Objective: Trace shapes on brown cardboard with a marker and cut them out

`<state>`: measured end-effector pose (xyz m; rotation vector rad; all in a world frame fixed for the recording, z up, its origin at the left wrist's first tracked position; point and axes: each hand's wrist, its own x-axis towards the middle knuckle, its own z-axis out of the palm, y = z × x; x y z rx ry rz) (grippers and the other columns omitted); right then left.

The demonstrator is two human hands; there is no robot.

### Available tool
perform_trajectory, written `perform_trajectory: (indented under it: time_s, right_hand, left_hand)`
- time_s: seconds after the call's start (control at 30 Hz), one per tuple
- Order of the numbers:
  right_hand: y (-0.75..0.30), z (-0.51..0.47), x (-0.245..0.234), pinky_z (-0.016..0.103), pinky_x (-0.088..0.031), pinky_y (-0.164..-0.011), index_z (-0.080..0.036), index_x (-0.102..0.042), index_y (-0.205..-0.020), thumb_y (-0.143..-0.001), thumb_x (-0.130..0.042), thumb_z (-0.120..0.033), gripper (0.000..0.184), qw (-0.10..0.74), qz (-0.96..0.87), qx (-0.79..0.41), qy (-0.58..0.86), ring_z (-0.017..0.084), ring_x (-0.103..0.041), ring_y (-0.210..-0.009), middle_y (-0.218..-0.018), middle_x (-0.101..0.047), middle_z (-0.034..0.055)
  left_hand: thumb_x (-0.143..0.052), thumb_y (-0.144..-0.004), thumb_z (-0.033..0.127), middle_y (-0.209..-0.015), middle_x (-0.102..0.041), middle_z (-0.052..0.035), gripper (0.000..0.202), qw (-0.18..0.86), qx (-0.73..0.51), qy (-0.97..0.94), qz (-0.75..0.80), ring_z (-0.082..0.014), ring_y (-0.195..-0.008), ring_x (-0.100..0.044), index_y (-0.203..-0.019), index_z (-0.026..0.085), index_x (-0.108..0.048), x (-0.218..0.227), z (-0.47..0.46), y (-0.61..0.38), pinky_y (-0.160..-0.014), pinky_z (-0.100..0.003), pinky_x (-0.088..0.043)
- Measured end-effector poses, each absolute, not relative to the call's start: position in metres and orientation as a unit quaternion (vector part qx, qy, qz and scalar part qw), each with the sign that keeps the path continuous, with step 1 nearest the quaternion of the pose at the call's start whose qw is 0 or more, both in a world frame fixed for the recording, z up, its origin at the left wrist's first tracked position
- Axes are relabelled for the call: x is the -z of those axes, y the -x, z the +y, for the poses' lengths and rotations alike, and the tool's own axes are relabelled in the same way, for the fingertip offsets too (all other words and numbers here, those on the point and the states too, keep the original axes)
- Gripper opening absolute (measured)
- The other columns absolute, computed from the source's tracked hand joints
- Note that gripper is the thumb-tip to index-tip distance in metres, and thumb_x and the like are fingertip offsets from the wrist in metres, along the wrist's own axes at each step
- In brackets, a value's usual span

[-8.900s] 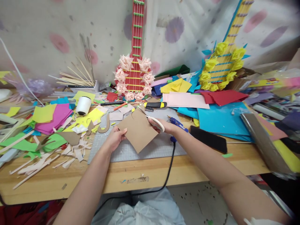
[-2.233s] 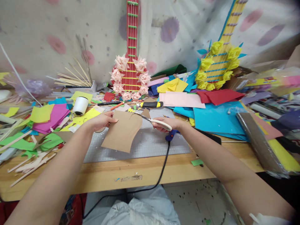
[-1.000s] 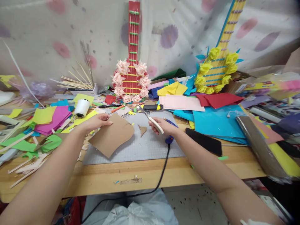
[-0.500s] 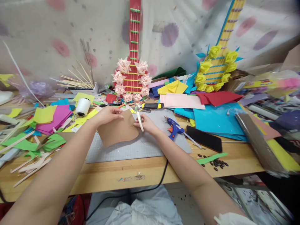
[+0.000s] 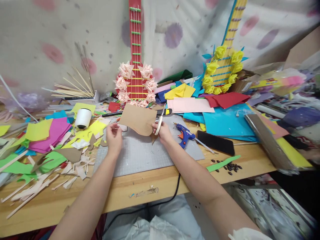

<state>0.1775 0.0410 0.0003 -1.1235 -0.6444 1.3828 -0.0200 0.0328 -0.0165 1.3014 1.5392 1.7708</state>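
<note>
A sheet of brown craft paper is held up over the grey cutting mat, its lower edge curved and bent. My right hand grips white-handled scissors, blades pointing up and away. The fingertips of that hand also pinch the paper's right edge. My left hand is off the paper, just left of it and above the mat. Its fingers are loosely bent and apart, with nothing visible in them. A narrow brown strip hangs below the paper beside my right hand.
A blue glue gun lies right of my right hand, near a black phone. Paper scraps and a white roll are at left. Behind stand a red paper guitar and a yellow one.
My left hand has let go of the brown paper and moved down and away from it. The paper has turned and shifted up and right, in my right hand with the scissors. The view has shifted slightly.
</note>
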Motion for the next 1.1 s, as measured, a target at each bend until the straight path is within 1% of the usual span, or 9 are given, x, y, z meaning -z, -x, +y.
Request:
perform_trajectory:
  time_s: [0.07,0.17,0.3,0.4,0.53,0.67,0.77,0.87,1.1]
  right_hand:
    - [-0.180,0.042,0.000,0.017,-0.034,-0.035,-0.018,-0.040,-0.076,-0.060,-0.070,-0.021,0.034,0.578,-0.281,-0.588,0.491,0.005,-0.041,-0.036,-0.042,-0.043,-0.0101]
    - [-0.190,0.045,-0.005,0.017,-0.033,-0.034,-0.017,-0.042,-0.073,-0.063,-0.068,-0.021,0.028,0.521,-0.336,-0.594,0.513,0.005,-0.039,-0.035,-0.041,-0.042,-0.0095]
    - [-0.211,0.053,-0.023,0.017,-0.031,-0.032,-0.017,-0.043,-0.071,-0.060,-0.070,-0.019,0.030,0.414,-0.491,-0.569,0.513,0.005,-0.041,-0.034,-0.045,-0.046,-0.0083]
    - [-0.228,0.060,-0.041,0.017,-0.031,-0.033,-0.017,-0.043,-0.073,-0.060,-0.070,-0.017,0.030,0.357,-0.582,-0.534,0.499,0.004,-0.041,-0.034,-0.049,-0.050,-0.0071]
    - [-0.243,0.066,-0.058,0.016,-0.032,-0.034,-0.016,-0.046,-0.075,-0.062,-0.065,-0.015,0.023,0.308,-0.646,-0.537,0.446,0.004,-0.043,-0.037,-0.055,-0.054,-0.0050]
    - [-0.241,0.067,-0.055,0.016,-0.031,-0.034,-0.016,-0.045,-0.075,-0.064,-0.063,-0.015,0.022,0.306,-0.644,-0.530,0.459,0.003,-0.042,-0.037,-0.055,-0.055,-0.0048]
    - [-0.230,0.064,-0.039,0.015,-0.031,-0.033,-0.016,-0.043,-0.074,-0.064,-0.064,-0.014,0.024,0.318,-0.621,-0.512,0.500,0.003,-0.042,-0.036,-0.056,-0.056,-0.0041]
    - [-0.219,0.058,-0.019,0.016,-0.033,-0.034,-0.018,-0.042,-0.074,-0.065,-0.065,-0.021,0.025,0.346,-0.604,-0.539,0.475,0.004,-0.044,-0.037,-0.055,-0.055,-0.0054]
    - [-0.209,0.040,0.003,0.015,-0.029,-0.032,-0.020,-0.040,-0.079,-0.061,-0.068,-0.033,0.036,0.447,-0.547,-0.548,0.448,0.004,-0.041,-0.034,-0.054,-0.053,-0.0090]
  left_hand:
    - [-0.055,-0.072,0.020,-0.086,-0.053,-0.0020,0.025,0.217,-0.633,-0.496,0.554,-0.0113,-0.071,-0.054,-0.096,0.017,-0.049,0.018,0.025,0.011,-0.071,-0.027,-0.046]
    - [-0.054,-0.070,0.017,-0.096,-0.052,-0.0053,0.026,0.118,-0.624,-0.536,0.557,-0.0139,-0.084,-0.053,-0.096,0.017,-0.051,0.007,0.019,0.010,-0.080,-0.030,-0.044]
    - [-0.049,-0.064,0.009,-0.091,-0.054,-0.0047,0.024,0.073,-0.589,-0.579,0.559,-0.0182,-0.094,-0.050,-0.085,0.018,-0.058,-0.009,0.024,0.024,-0.088,-0.033,-0.040]
    - [-0.044,-0.056,0.006,-0.087,-0.057,-0.0042,0.030,0.157,-0.586,-0.586,0.538,-0.0189,-0.092,-0.053,-0.078,0.018,-0.061,-0.015,0.034,0.031,-0.090,-0.035,-0.040]
    - [-0.039,-0.048,0.008,-0.082,-0.061,-0.0032,0.035,0.371,-0.624,-0.478,0.495,-0.0178,-0.083,-0.058,-0.075,0.017,-0.060,-0.023,0.048,0.029,-0.085,-0.035,-0.044]
    - [-0.045,-0.050,0.010,-0.079,-0.062,-0.0044,0.026,0.513,-0.570,-0.399,0.502,-0.0169,-0.075,-0.060,-0.072,0.014,-0.059,-0.024,0.050,0.023,-0.074,-0.034,-0.048]
    - [-0.058,-0.054,0.015,-0.080,-0.062,-0.0041,0.021,0.507,-0.555,-0.395,0.528,-0.0142,-0.070,-0.059,-0.074,0.014,-0.058,-0.018,0.045,0.018,-0.065,-0.029,-0.049]
    - [-0.067,-0.051,0.018,-0.081,-0.062,-0.0039,0.036,0.491,-0.544,-0.403,0.548,-0.0115,-0.065,-0.057,-0.085,0.015,-0.056,-0.013,0.040,0.014,-0.056,-0.023,-0.045]
    - [-0.067,-0.049,0.017,-0.078,-0.063,-0.0053,0.044,0.533,-0.514,-0.384,0.551,-0.0060,-0.049,-0.047,-0.091,0.014,-0.054,-0.009,0.030,0.014,-0.046,-0.021,-0.035]
